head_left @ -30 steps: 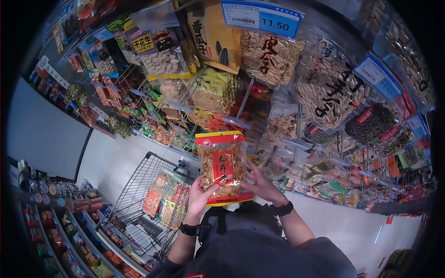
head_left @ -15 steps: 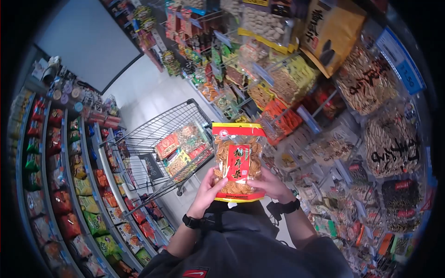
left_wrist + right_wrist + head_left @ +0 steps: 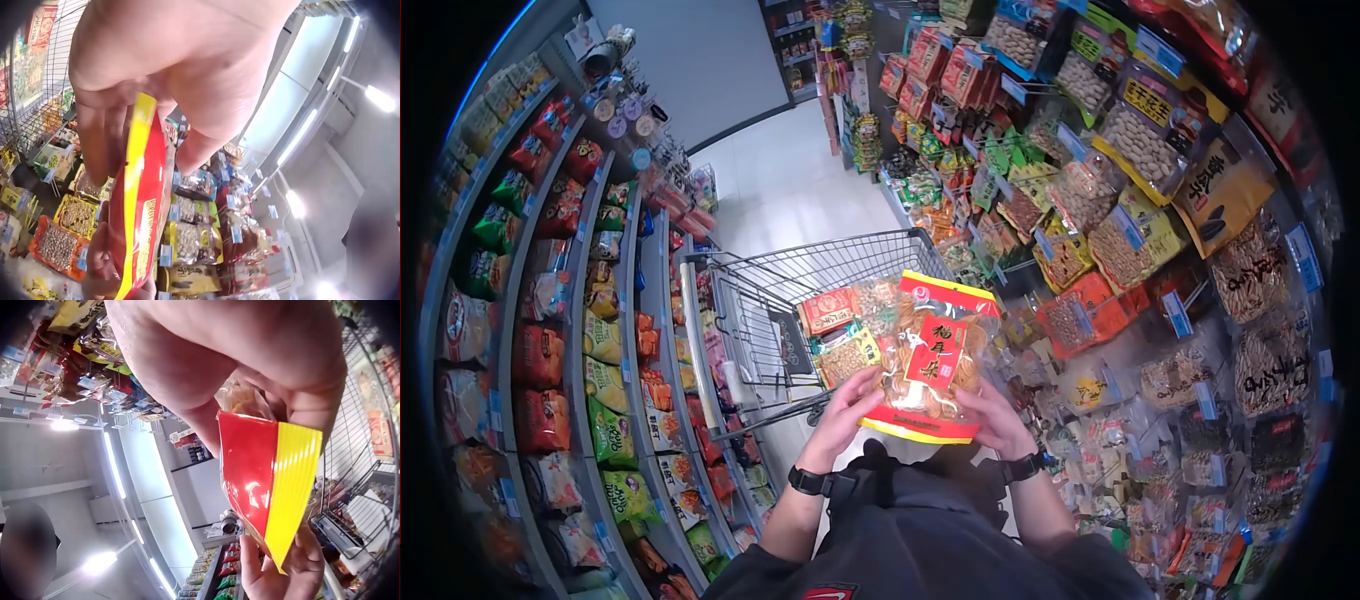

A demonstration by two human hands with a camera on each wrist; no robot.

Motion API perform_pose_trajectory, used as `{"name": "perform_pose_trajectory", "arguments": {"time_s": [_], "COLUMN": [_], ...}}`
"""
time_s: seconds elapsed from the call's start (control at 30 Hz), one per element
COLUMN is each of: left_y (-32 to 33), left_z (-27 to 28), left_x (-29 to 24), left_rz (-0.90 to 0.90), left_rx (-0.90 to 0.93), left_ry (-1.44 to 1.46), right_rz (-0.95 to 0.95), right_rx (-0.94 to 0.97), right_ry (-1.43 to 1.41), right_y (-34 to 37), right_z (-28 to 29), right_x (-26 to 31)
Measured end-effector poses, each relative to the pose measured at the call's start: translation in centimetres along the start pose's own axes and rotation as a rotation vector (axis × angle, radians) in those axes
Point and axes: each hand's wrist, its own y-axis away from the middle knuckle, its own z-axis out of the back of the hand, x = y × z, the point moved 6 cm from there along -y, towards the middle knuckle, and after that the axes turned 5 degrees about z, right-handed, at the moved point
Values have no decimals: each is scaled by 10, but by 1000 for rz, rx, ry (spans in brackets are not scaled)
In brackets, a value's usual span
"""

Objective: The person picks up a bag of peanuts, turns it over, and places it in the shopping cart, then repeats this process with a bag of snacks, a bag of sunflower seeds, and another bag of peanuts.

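Note:
A red and yellow snack bag (image 3: 935, 360) with a clear middle is held in front of the body, tilted slightly. My left hand (image 3: 846, 412) grips its lower left edge, and my right hand (image 3: 998, 420) grips the lower right edge. In the left wrist view, the left hand (image 3: 169, 69) curls its thumb and fingers round the bag (image 3: 145, 206). The right wrist view has the right hand (image 3: 250, 356) pinching the same bag (image 3: 250, 469) from the other side. The fingers behind the bag are partly hidden.
A wire shopping cart (image 3: 740, 275) holding several packets (image 3: 830, 310) stands just beyond the bag, to the left. Shelves of snacks (image 3: 540, 355) line the left side, and hanging nut and seed bags (image 3: 1145, 140) line the right. Pale floor (image 3: 785, 190) runs ahead between them.
The view has swung left from the hanging bags toward the aisle, so the cart now appears nearer the middle. Both hands have kept hold of the bag, which has tilted.

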Motion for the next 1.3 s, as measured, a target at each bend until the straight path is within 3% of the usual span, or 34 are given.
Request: {"name": "perform_pose_trajectory", "arguments": {"time_s": [0.17, 0.23, 0.33, 0.5, 0.57, 0.63, 0.7, 0.77, 0.83, 0.93, 1.0, 1.03, 1.1, 1.23, 1.3], "left_y": [32, 41, 49, 43, 37, 30, 19, 8, -10, -35, -59, -76, -101, -156, -184], "left_z": [75, 95, 105, 117, 129, 151, 167, 186, 204, 233, 243, 255, 293, 333, 344], "left_x": [-8, 0, 1, -5, -14, -17, -28, -36, -38, -32, -33, -27, 13, 49, 63], "left_rz": [150, 134, 69, 20, -44, -47, -100, -112, -41, 94, 191, 205, 282, 343, 458], "left_rx": [42, 102, 142, 79, -53, -122, -149, -213, -173, -277, -407, -421, -581, -809, -892], "left_ry": [444, 509, 859, 719, 730, 751, 671, 667, 555, 444, 351, 358, 285, 314, 305], "right_rz": [189, 222, 248, 260, 79, 137, 147, 31, -184, -366, -512, -532, -496, -514, -516], "right_rx": [-103, -109, -114, -78, 54, 175, 102, 73, 80, -13, 163, 159, 86, -57, -120], "right_ry": [-4, 51, 52, 196, 363, 386, 170, 107, 71, -9, 435, 425, 691, 718, 724], "right_y": [-43, -55, -74, -111, -133, -169, -213, -254, -294, -346, -390, -410, -431, -471, -483], "right_z": [-49, -69, -86, -103, -87, -65, -36, -31, -30, 4, 42, 53, 87, 140, 156], "right_x": [-49, -63, -81, -88, -89, -78, -60, -28, -22, -44, -65, -72, -87, -126, -140]}}
